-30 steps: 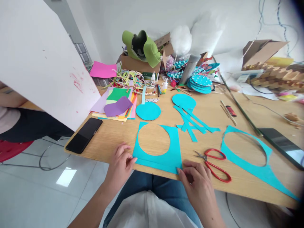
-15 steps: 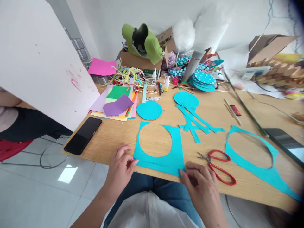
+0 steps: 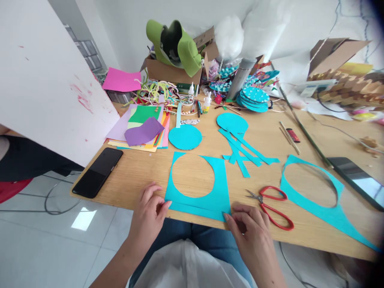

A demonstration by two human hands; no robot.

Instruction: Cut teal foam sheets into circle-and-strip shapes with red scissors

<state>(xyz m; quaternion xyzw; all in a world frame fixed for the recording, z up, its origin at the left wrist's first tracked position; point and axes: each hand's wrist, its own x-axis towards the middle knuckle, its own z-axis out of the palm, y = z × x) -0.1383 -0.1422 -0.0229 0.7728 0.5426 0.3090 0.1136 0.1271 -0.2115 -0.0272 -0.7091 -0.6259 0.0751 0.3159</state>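
A blue sheet with a round hole (image 3: 192, 203) lies flat at the table's front edge, a crease running along its lower part. My left hand (image 3: 150, 212) pinches its lower left corner between thumb and fingers. At the lower right corner, my right hand (image 3: 250, 227) has its thumb on the paper with the fingers curled beside it. Red-handled scissors (image 3: 274, 206) lie just right of the sheet, blades pointing left. Beyond it are a blue paper disc (image 3: 185, 137), another disc (image 3: 232, 123) and several blue strips (image 3: 240, 152).
A black phone (image 3: 97, 172) lies at the table's left edge. Coloured papers (image 3: 144, 130) are stacked behind it. A second cut blue sheet (image 3: 318, 204), a dark tablet (image 3: 357, 180) and a long stick (image 3: 303, 124) are on the right. A metal flask (image 3: 241, 79) stands at the back.
The view has shifted slightly, moving the table's things a little left in the picture. Both hands stay at the same corners of the blue sheet.
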